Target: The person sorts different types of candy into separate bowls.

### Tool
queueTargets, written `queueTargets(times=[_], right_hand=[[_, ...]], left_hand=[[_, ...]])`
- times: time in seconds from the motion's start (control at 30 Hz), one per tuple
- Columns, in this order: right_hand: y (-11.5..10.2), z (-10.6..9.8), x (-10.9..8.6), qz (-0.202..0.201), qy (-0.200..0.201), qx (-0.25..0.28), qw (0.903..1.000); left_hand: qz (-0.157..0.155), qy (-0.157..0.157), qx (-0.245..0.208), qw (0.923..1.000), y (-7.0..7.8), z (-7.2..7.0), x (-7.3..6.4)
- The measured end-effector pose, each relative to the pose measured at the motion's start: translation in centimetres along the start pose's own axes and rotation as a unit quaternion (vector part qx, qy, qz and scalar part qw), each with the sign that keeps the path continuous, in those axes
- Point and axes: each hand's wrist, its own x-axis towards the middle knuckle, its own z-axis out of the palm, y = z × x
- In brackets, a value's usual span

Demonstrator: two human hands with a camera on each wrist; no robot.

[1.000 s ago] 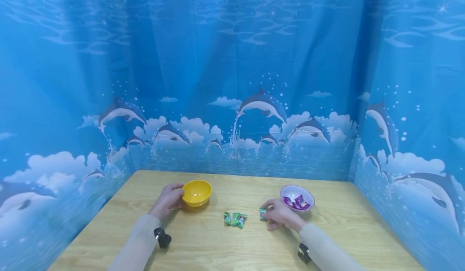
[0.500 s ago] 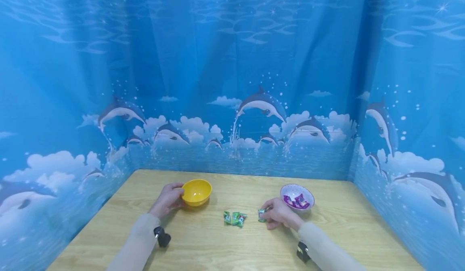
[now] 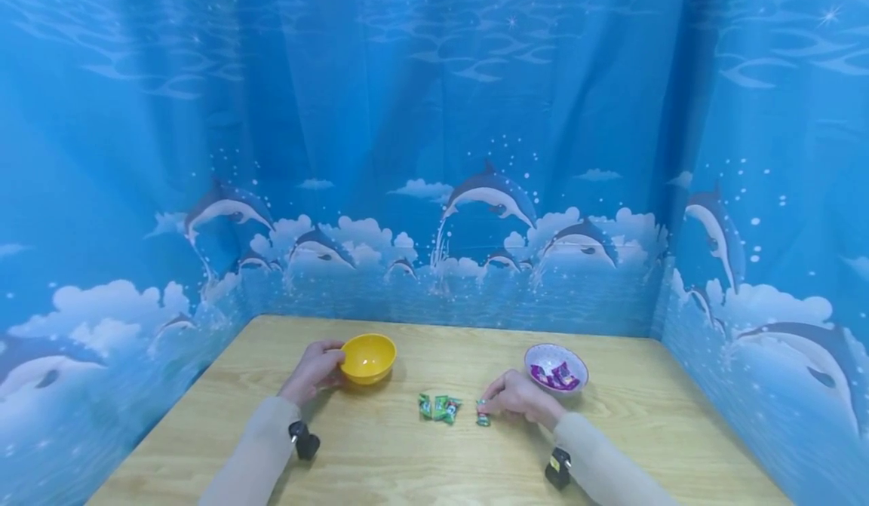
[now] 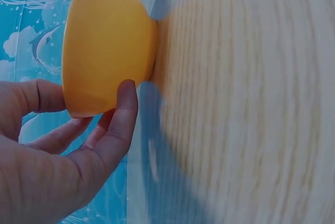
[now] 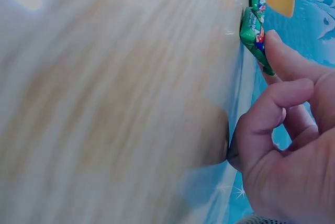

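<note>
My left hand [image 3: 315, 369] grips the side of the yellow bowl [image 3: 377, 358]; the left wrist view has the fingertips against its outer wall [image 4: 110, 41]. At the right, my right hand [image 3: 516, 394] touches a small green-wrapped candy [image 3: 483, 418] on the table. In the right wrist view an outstretched fingertip meets the edge of its green wrapper [image 5: 252, 31], with the nearer digits bent below it. Several more green candies [image 3: 441, 408] lie close together between the bowl and this hand. Behind the right hand stands a white bowl with a purple rim [image 3: 539, 352], holding purple-wrapped candies [image 3: 562, 376].
The light wooden table [image 3: 407, 468] has blue curtains [image 3: 407, 99] printed with dolphins at its back and sides. Each wrist carries a small black device, one at the left cuff [image 3: 304, 441] and one at the right cuff [image 3: 559, 468].
The green candy under my right hand has shifted slightly left and nearer, and more of it now shows. The right fingers have moved a little left. My left hand and the yellow bowl stay put.
</note>
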Motion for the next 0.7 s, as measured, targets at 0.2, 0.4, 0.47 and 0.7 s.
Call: queueTargets(times=[0.2, 0.4, 0.47, 0.7], right_hand=[[0.1, 0.0, 0.7, 0.015, -0.019, 0.055, 0.9982], [-0.3, 0.2, 1.5, 0.022, -0.036, 0.095, 0.9946], [-0.5, 0.3, 1.9, 0.023, -0.041, 0.108, 0.9931], [-0.9, 0.9, 3.4, 0.010, -0.050, 0.127, 0.9905]], left_hand=[[-0.003, -0.001, -0.001, 1.0000, -0.3, -0.2, 0.0], [0.006, -0.007, -0.012, 0.9999, -0.2, -0.2, -0.2], [0.010, -0.008, -0.012, 0.9998, -0.1, -0.2, -0.2], [0.016, -0.008, -0.004, 0.9998, -0.2, -0.3, -0.2]])
